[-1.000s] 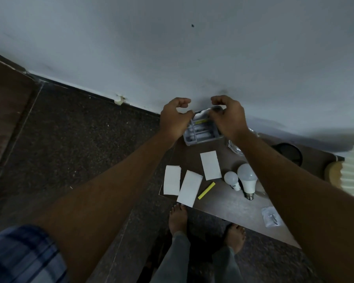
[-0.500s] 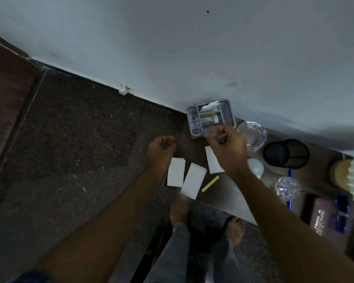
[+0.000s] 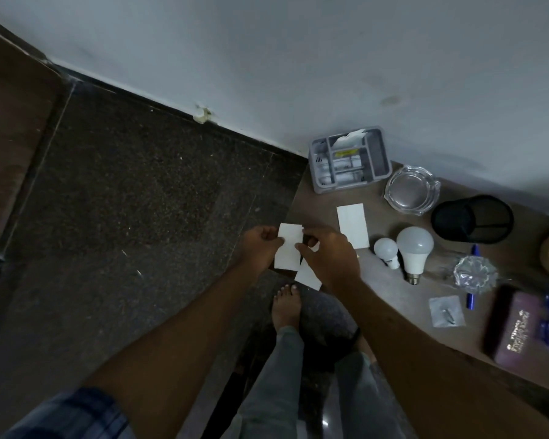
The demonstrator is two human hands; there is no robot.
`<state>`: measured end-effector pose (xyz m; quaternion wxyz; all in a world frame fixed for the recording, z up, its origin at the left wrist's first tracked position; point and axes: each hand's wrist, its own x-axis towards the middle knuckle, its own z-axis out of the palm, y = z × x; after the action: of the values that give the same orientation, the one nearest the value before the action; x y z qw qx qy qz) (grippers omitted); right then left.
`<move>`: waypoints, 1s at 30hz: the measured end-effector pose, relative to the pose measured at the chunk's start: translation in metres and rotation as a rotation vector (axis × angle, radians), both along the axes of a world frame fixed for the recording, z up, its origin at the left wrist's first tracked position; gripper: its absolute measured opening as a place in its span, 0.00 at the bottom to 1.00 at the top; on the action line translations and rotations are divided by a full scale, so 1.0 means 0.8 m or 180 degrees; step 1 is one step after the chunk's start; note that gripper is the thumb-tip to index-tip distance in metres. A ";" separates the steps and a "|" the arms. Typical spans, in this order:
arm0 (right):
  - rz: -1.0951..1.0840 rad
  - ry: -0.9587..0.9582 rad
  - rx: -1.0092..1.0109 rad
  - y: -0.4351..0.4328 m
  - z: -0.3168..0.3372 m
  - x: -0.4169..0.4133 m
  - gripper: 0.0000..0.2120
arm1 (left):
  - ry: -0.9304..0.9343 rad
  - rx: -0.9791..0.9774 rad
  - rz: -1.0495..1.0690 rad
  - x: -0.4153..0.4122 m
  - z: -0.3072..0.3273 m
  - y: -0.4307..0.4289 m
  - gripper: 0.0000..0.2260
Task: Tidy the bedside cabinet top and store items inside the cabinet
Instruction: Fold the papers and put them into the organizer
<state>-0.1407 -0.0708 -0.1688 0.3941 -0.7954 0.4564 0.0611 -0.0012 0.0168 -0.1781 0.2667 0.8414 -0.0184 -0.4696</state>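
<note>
At the left edge of the brown cabinet top (image 3: 390, 296), my left hand (image 3: 260, 245) pinches a white paper slip (image 3: 287, 248) by its left side. My right hand (image 3: 330, 258) grips the same slip's right edge and lies over a second slip (image 3: 308, 275). A third white slip (image 3: 352, 224) lies flat just beyond my right hand. A grey compartment tray (image 3: 351, 160) with small items stands at the back by the wall.
Right of the slips lie a small bulb (image 3: 385, 250) and a large bulb (image 3: 414, 248). Behind them are a glass ashtray (image 3: 412, 190) and a black mesh cup (image 3: 473, 218). A crystal piece (image 3: 474, 274), blue pen (image 3: 471, 299), small packet (image 3: 446, 312) and purple box (image 3: 517, 324) sit further right.
Both hands left the grey tray at the back and came down to the near left edge. They now hold a white paper slip between them.
</note>
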 end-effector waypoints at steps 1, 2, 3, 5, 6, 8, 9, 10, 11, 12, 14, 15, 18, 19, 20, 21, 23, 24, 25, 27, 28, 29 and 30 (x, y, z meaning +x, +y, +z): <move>0.0085 0.0064 -0.0076 0.002 -0.002 0.002 0.19 | 0.0024 -0.0004 -0.0006 0.002 0.000 0.000 0.14; 0.0178 0.0130 -0.0136 0.003 -0.003 0.003 0.20 | 0.0052 -0.0026 -0.0025 0.004 -0.001 0.000 0.13; 0.0284 0.0204 -0.0172 0.005 -0.004 0.005 0.21 | 0.0078 -0.0046 -0.0047 0.005 -0.001 0.000 0.12; 0.0487 0.0374 -0.0183 0.010 -0.007 0.008 0.22 | 0.0111 -0.0070 -0.0083 0.008 0.001 0.002 0.12; 0.0557 0.0442 -0.0182 0.013 -0.008 0.008 0.23 | 0.0125 -0.0079 -0.0092 0.009 0.001 0.003 0.12; 0.0613 0.0494 -0.0220 0.017 -0.010 0.007 0.23 | 0.0169 -0.0099 -0.0070 0.011 0.002 0.005 0.12; 0.0616 0.0497 -0.0249 0.019 -0.011 0.008 0.23 | 0.0194 -0.0105 -0.0045 0.012 0.002 0.006 0.12; 0.0617 0.0488 -0.0276 0.020 -0.012 0.009 0.22 | 0.0222 -0.0104 -0.0016 0.013 0.003 0.008 0.12; 0.0616 0.0476 -0.0294 0.022 -0.013 0.010 0.22 | 0.0263 -0.0106 0.0026 0.015 0.003 0.009 0.11; 0.0609 0.0464 -0.0299 0.023 -0.015 0.012 0.22 | 0.0315 -0.0115 0.0082 0.016 0.004 0.010 0.11; 0.0602 0.0440 -0.0290 0.026 -0.018 0.018 0.22 | 0.0409 -0.0152 0.0158 0.019 0.004 0.012 0.10; 0.0591 0.0415 -0.0284 0.027 -0.019 0.022 0.22 | 0.0406 -0.0158 0.0125 0.021 0.003 0.013 0.10; 0.0537 0.0332 -0.0293 0.032 -0.024 0.033 0.22 | 0.0216 -0.0122 -0.0117 0.024 0.003 0.016 0.09; 0.0474 0.0246 -0.0290 0.033 -0.025 0.037 0.22 | 0.0174 -0.0156 -0.0123 0.026 0.004 0.017 0.09; 0.0345 0.0106 -0.0247 0.033 -0.025 0.038 0.21 | 0.0168 -0.0202 -0.0093 0.027 0.005 0.018 0.08; 0.0162 -0.0066 -0.0153 0.031 -0.025 0.039 0.20 | 0.0180 -0.0251 -0.0059 0.029 0.008 0.018 0.08; -0.0249 -0.0400 0.0122 0.025 -0.019 0.037 0.18 | 0.0191 -0.0380 -0.0040 0.032 0.015 0.018 0.08; -0.0433 -0.0521 0.0291 0.020 -0.016 0.035 0.18 | 0.0207 -0.0467 -0.0023 0.032 0.019 0.017 0.08; -0.0579 -0.0602 0.0475 0.014 -0.012 0.033 0.20 | 0.0236 -0.0552 0.0020 0.032 0.023 0.016 0.09; -0.0712 -0.0702 0.0820 -0.002 -0.002 0.025 0.23 | 0.0328 -0.0672 0.0061 0.027 0.035 0.010 0.11; -0.0736 -0.0735 0.1003 -0.012 0.004 0.020 0.24 | 0.0377 -0.0718 0.0036 0.022 0.042 0.005 0.11; -0.0782 -0.0775 0.1226 -0.022 0.012 0.014 0.25 | 0.0424 -0.0779 0.0007 0.017 0.049 -0.001 0.12; -0.0873 -0.0841 0.1484 -0.030 0.019 0.008 0.24 | 0.0470 -0.0861 -0.0004 0.012 0.054 -0.008 0.12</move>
<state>-0.1341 -0.0946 -0.1537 0.6267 -0.6155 0.4779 0.0065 0.0081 0.0108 -0.1346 0.3779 0.7610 -0.0624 -0.5236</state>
